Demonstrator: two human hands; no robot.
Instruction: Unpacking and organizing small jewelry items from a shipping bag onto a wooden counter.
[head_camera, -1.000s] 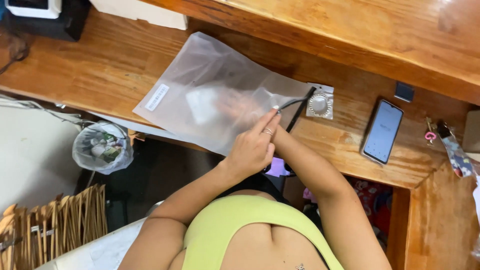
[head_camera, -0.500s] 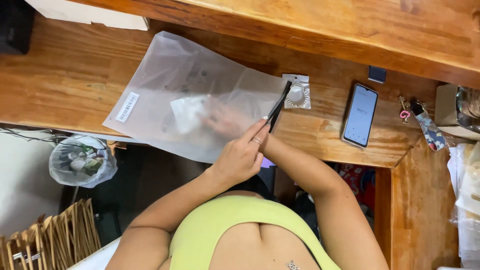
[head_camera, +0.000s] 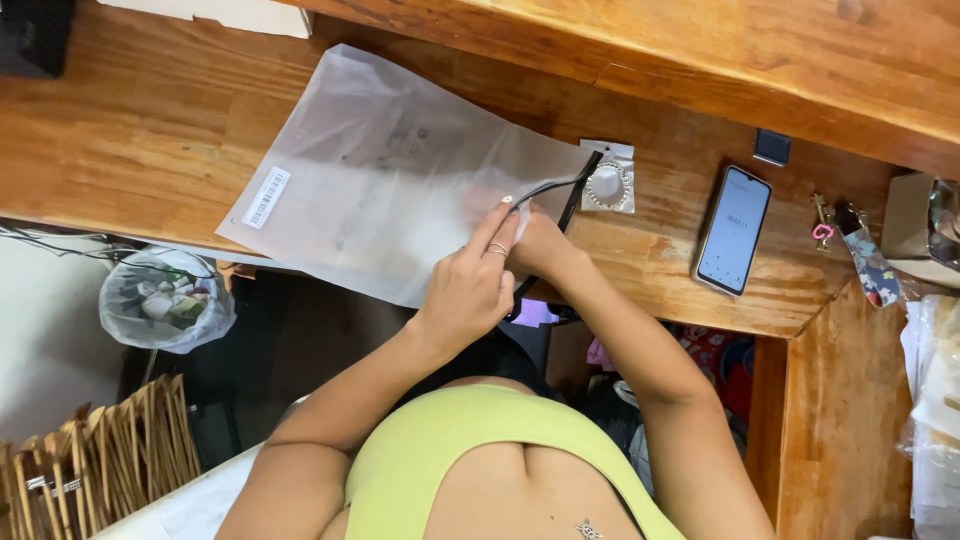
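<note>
A large frosted plastic bag (head_camera: 390, 170) with a white barcode label and a black zip strip (head_camera: 573, 190) lies flat on the wooden desk (head_camera: 130, 130). Both hands meet at its open right end. My left hand (head_camera: 468, 290) pinches the bag's edge by the strip, with a ring on one finger. Half hidden behind it, my right hand (head_camera: 545, 248) grips the same mouth edge from the other side. A small clear packet holding a beaded bracelet (head_camera: 607, 180) lies just past the strip.
A phone (head_camera: 733, 230) lies screen-up to the right, with a small dark square (head_camera: 772, 147) and keys with a pink ring (head_camera: 850, 245) beyond. A lined waste bin (head_camera: 165, 300) and wicker sticks (head_camera: 90, 470) stand below the desk's edge. A raised wooden shelf (head_camera: 700, 50) runs behind.
My right hand, seen through the plastic deep inside the bag earlier, has drawn back to the mouth. The white shape by that hand no longer shows. The view shifted slightly.
</note>
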